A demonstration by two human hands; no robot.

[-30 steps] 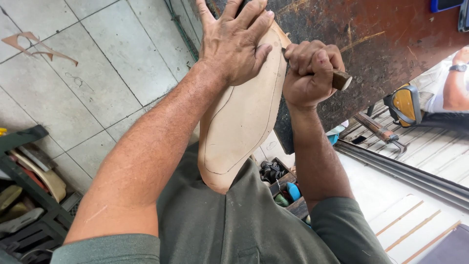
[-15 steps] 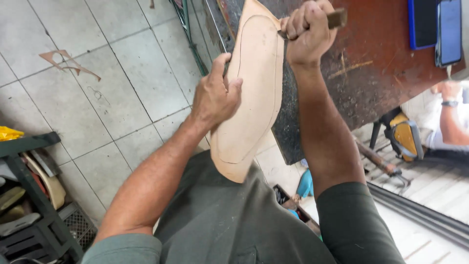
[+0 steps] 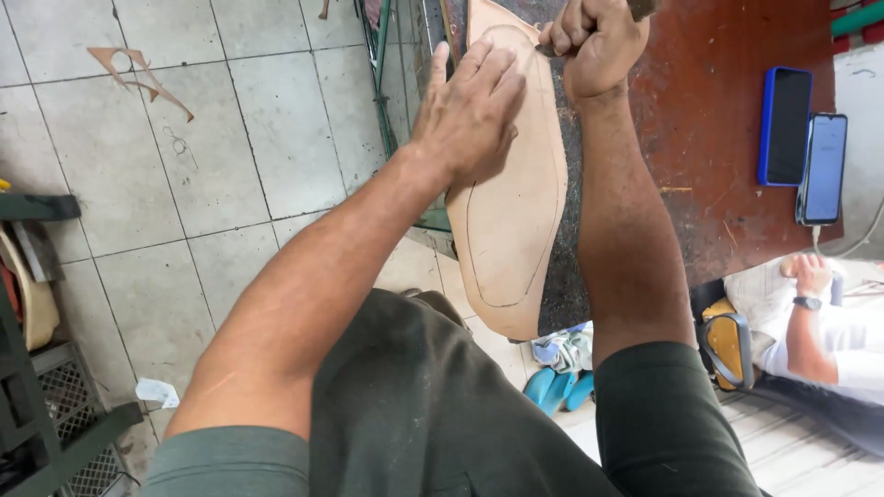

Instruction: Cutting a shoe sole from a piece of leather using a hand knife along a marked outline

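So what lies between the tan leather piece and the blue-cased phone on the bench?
In the head view, only bare reddish benchtop and the right forearm lie between the leather piece and the blue-cased phone.

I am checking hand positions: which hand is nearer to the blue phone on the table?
Right. The right hand grips a knife at the leather piece's top edge, on the side towards the blue phone. The left hand lies flat on the leather, farther away.
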